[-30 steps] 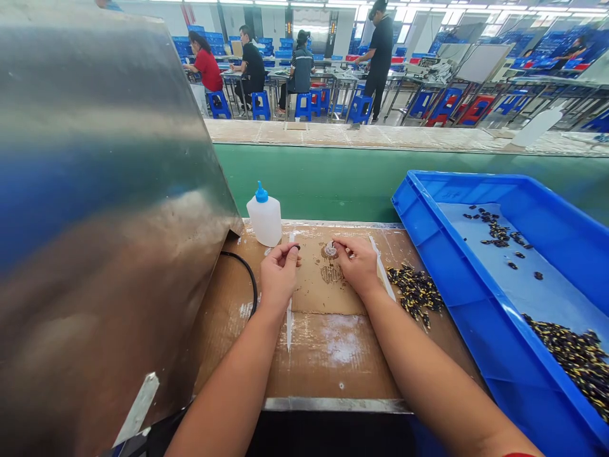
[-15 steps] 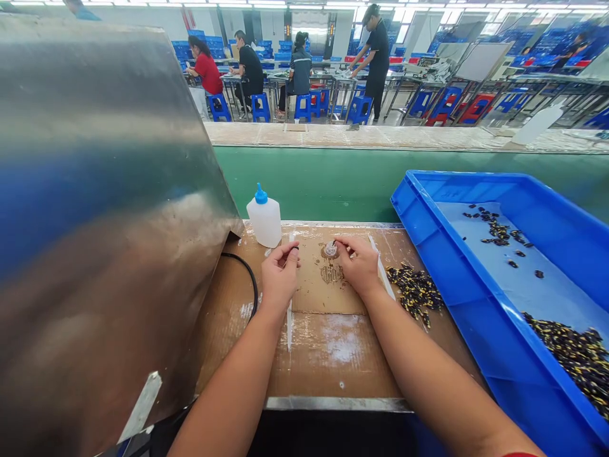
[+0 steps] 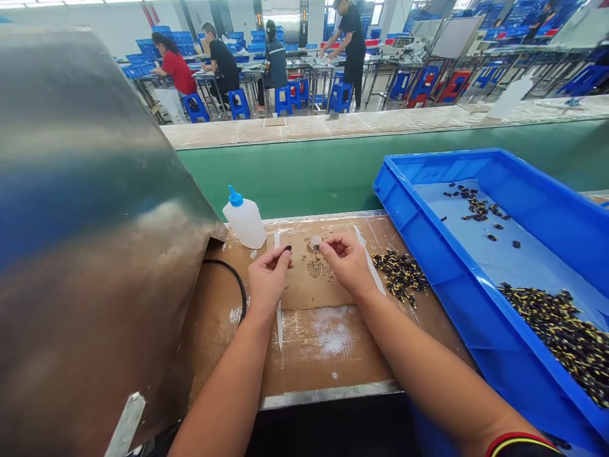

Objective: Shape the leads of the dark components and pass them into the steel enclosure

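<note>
My left hand (image 3: 267,277) rests on a cardboard-covered bench (image 3: 328,346), its fingers pinched on a small black part (image 3: 287,248). My right hand (image 3: 346,259) lies just to the right, its fingertips closed beside a small round glue-stained spot (image 3: 316,242); what it holds is too small to make out. A white squeeze bottle with a blue cap (image 3: 245,218) stands just behind my left hand. To the right of my right hand lies a loose pile of small black-and-yellow parts (image 3: 399,271).
A large blue bin (image 3: 476,165) at the right holds many more black-and-yellow parts (image 3: 566,336). A big sheet-metal housing (image 3: 85,241) fills the left, with a black cable (image 3: 235,279) at its foot. Behind runs a green conveyor (image 3: 333,168); several people sit at far tables.
The view has swung slightly, shifting everything left and tilting. Both hands stay in the same spots on the cardboard, with the left still pinching the black part.
</note>
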The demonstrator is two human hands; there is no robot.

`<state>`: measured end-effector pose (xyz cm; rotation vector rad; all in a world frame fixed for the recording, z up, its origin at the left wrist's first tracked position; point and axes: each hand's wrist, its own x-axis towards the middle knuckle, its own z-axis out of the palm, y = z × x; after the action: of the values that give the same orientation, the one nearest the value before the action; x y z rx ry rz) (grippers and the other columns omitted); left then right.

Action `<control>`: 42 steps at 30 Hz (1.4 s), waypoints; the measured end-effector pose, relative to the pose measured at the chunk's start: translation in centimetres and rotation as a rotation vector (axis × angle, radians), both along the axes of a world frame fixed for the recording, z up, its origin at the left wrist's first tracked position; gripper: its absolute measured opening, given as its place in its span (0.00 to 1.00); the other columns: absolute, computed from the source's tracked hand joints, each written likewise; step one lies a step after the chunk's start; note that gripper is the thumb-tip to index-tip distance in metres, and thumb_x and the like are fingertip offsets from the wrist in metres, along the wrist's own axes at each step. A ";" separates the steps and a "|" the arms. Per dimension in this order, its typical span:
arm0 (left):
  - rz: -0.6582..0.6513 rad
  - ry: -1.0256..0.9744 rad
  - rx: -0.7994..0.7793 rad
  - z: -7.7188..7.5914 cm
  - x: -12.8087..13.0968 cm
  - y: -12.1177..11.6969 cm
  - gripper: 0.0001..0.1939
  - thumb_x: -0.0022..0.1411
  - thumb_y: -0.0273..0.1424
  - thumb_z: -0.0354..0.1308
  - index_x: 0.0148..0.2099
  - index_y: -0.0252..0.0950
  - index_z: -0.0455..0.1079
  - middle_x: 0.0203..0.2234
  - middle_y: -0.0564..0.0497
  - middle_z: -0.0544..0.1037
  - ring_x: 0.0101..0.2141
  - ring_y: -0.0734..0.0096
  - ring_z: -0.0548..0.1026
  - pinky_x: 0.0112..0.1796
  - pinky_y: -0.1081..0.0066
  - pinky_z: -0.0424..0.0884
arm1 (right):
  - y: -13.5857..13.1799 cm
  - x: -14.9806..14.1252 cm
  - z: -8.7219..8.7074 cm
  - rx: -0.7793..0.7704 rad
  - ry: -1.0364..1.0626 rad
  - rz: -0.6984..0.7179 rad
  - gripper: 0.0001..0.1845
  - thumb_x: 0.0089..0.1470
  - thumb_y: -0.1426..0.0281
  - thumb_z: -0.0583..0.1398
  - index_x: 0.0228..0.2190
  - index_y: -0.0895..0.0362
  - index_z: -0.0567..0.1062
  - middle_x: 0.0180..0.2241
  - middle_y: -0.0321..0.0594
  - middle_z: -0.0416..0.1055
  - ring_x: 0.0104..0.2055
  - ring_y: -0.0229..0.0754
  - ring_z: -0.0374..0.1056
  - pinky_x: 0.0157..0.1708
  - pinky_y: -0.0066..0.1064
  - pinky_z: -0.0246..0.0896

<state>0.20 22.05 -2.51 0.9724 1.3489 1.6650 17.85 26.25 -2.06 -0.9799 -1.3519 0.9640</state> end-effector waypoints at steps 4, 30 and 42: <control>-0.065 -0.074 0.007 0.4 0.6 -0.3 0.19 0.53 0.40 0.75 0.40 0.31 0.80 0.34 0.43 0.83 0.34 0.65 0.82 0.41 0.67 0.80 | -0.9 -1.0 0.5 -0.070 0.171 0.140 0.16 0.55 0.56 0.69 0.39 0.54 0.81 0.36 0.40 0.79 0.37 0.40 0.75 0.39 0.33 0.74; -0.140 -0.266 -0.081 0.8 1.5 -0.3 0.22 0.43 0.35 0.80 0.39 0.31 0.80 0.35 0.43 0.84 0.35 0.66 0.83 0.43 0.66 0.81 | -1.5 -1.6 0.9 -0.150 0.344 0.370 0.18 0.55 0.53 0.70 0.38 0.53 0.78 0.38 0.40 0.79 0.39 0.41 0.76 0.48 0.40 0.78; -0.167 -0.326 -0.085 1.1 1.4 -0.2 0.20 0.40 0.38 0.82 0.33 0.35 0.80 0.35 0.46 0.84 0.37 0.68 0.82 0.47 0.66 0.80 | -1.8 -1.2 1.6 -0.132 0.313 0.422 0.17 0.57 0.55 0.69 0.40 0.53 0.80 0.44 0.42 0.79 0.47 0.44 0.76 0.54 0.45 0.75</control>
<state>1.56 21.89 -1.41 0.7069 1.0811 1.5484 16.68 24.44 -0.48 -0.6119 -1.2604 1.4754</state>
